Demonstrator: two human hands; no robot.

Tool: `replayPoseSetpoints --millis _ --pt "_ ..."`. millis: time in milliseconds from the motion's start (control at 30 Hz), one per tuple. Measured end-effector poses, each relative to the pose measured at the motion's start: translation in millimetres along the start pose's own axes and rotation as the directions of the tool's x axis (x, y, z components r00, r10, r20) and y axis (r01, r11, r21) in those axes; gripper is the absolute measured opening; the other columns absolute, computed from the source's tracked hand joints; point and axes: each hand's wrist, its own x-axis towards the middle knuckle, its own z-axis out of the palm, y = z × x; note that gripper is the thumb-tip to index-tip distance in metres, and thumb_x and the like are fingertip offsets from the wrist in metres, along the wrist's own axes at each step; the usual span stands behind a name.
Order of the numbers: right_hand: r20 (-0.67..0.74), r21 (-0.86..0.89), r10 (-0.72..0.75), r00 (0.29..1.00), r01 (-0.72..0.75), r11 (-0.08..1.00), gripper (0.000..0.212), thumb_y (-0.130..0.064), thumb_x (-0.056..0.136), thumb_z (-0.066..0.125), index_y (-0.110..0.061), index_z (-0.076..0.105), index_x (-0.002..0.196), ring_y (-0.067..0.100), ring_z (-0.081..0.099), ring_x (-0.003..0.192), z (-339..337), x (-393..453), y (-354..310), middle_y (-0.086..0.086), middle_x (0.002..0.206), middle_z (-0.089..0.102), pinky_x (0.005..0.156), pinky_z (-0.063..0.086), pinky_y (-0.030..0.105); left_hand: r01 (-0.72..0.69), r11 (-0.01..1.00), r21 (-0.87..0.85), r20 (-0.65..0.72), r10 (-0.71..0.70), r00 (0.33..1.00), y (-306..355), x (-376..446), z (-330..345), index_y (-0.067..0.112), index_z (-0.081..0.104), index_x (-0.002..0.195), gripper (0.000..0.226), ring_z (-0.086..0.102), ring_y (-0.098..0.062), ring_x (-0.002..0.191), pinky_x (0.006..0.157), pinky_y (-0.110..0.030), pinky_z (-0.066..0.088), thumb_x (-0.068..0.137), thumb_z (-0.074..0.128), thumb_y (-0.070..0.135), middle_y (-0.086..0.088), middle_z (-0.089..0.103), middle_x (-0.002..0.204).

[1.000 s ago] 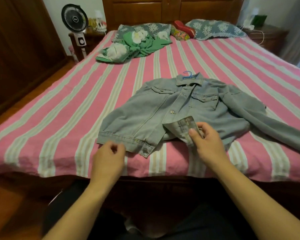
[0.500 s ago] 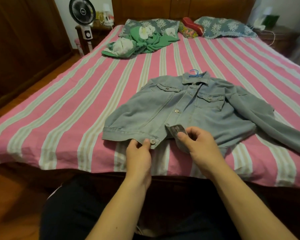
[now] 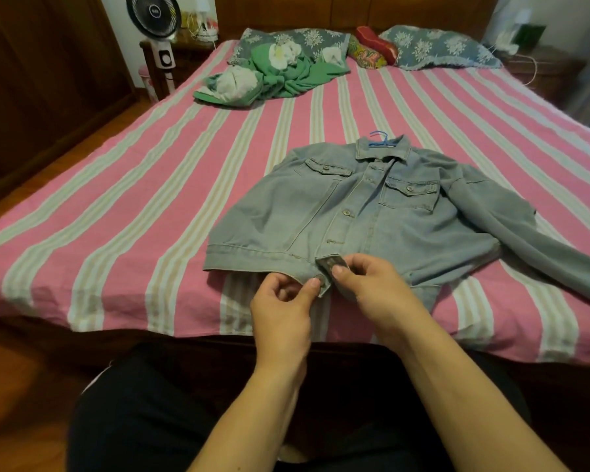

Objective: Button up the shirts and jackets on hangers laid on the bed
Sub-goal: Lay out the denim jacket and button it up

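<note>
At the near edge of the bed [image 3: 82,206] lies the denim jacket [image 3: 355,212] on its blue hanger [image 3: 378,139]. Left hand [image 3: 281,311] pinches the hem by the bottom button [image 3: 319,278]; right hand [image 3: 372,284] pinches the folded-back buttonhole flap [image 3: 331,264], fingers curled. Stiff denim may spring free of either pinch, or the button may miss its hole, leaving the fronts misaligned. Tugging could drag the jacket off the bed's edge.

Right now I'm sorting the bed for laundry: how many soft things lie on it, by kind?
Jacket: 1
Green cloth heap: 1
Blue pillows: 2
Red cushion: 1
Total: 5
</note>
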Motion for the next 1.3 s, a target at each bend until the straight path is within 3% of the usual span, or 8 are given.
replayPoseSetpoints --millis 233,333,567,833,967,1067,1167,1300 --pt "0.082 0.21 0.107 0.991 -0.122 0.97 0.022 -0.007 0.098 0.061 -0.007 0.072 0.079 0.011 0.061 0.063 -8.6 -6.9 -4.6 0.009 0.073 0.067 0.06 0.05 0.02 -0.093 0.983 0.158 0.038 0.088 0.995 3.4 -6.0 0.7 0.014 0.058 0.072 0.028 0.053 -0.006 0.062 0.06 -0.02 0.047 0.08 0.084 0.008 0.009 0.056 0.063" --pt "0.06 0.114 0.053 0.997 -0.059 0.992 0.019 -0.006 0.095 0.065 -0.009 0.075 0.079 0.013 0.062 0.07 -8.4 -8.5 -2.3 0.009 0.077 0.07 0.065 0.05 0.019 -0.091 0.978 0.19 0.027 0.087 0.996 3.2 -7.6 0.2 0.016 0.058 0.071 0.029 0.052 -0.004 0.06 0.059 -0.018 0.046 0.08 0.084 0.007 0.011 0.056 0.061" --pt "0.11 -0.176 -0.04 0.993 0.059 0.983 0.019 -0.003 0.087 0.074 -0.022 0.077 0.085 0.016 0.062 0.075 -10.3 -10.5 5.4 0.011 0.084 0.074 0.082 0.055 0.045 0.012 0.996 0.084 0.013 -0.013 1.0 7.2 -7.9 -4.8 0.008 0.064 0.081 0.017 0.063 -0.012 0.064 0.064 -0.021 0.054 0.082 0.08 0.0 0.001 0.064 0.064" --pt "0.253 -0.185 -0.01 0.967 0.059 0.981 0.029 0.016 0.086 0.046 -0.007 0.058 0.099 0.018 0.069 0.071 -13.8 -10.6 0.2 0.011 0.08 0.075 0.086 0.056 0.041 0.091 0.992 0.089 0.064 -0.097 0.993 6.0 -5.7 -3.1 0.006 0.069 0.085 0.011 0.058 -0.014 0.064 0.059 -0.021 0.047 0.084 0.071 -0.005 -0.009 0.066 0.07" --pt "0.22 -0.197 -0.065 0.973 0.11 0.974 0.029 0.013 0.083 0.048 -0.009 0.06 0.099 0.016 0.07 0.072 -8.7 -13.9 4.9 0.003 0.074 0.074 0.082 0.056 0.033 0.105 0.992 0.075 0.041 -0.108 0.993 4.3 -14.5 2.8 0.002 0.066 0.083 0.022 0.058 -0.014 0.064 0.061 -0.026 0.047 0.091 0.075 0.02 -0.009 0.063 0.068" --pt "0.187 -0.213 -0.149 0.971 0.189 0.959 0.031 0.006 0.084 0.054 -0.02 0.063 0.096 0.018 0.068 0.072 0.0 -17.8 14.0 0.001 0.075 0.072 0.078 0.055 0.033 0.159 0.987 -0.035 -0.044 -0.161 0.986 -1.2 -14.0 6.1 0.003 0.061 0.083 0.015 0.067 -0.022 0.071 0.07 -0.035 0.055 0.093 0.071 0.008 -0.01 0.068 0.071" --pt "0.151 -0.385 -0.324 0.934 0.358 0.851 0.022 -0.006 0.088 0.063 -0.025 0.071 0.094 0.013 0.063 0.074 -7.6 -9.7 23.6 -0.004 0.079 0.068 0.074 0.052 0.029 0.243 0.96 -0.137 -0.021 -0.248 0.969 -5.5 -11.5 6.8 -0.003 0.064 0.096 0.004 0.074 -0.032 0.089 0.087 -0.041 0.059 0.096 0.064 0.0 -0.018 0.075 0.086" --pt "0.38 -0.513 -0.573 0.726 0.681 0.523 0.015 -0.015 0.092 0.065 -0.018 0.077 0.101 0.009 0.063 0.081 -35.9 6.7 15.3 -0.003 0.095 0.064 0.074 0.051 0.023 0.243 0.96 -0.142 0.031 -0.241 0.97 0.4 -12.5 3.1 0.002 0.065 0.109 0.015 0.074 -0.022 0.086 0.077 -0.03 0.06 0.095 0.063 -0.003 -0.012 0.078 0.09"
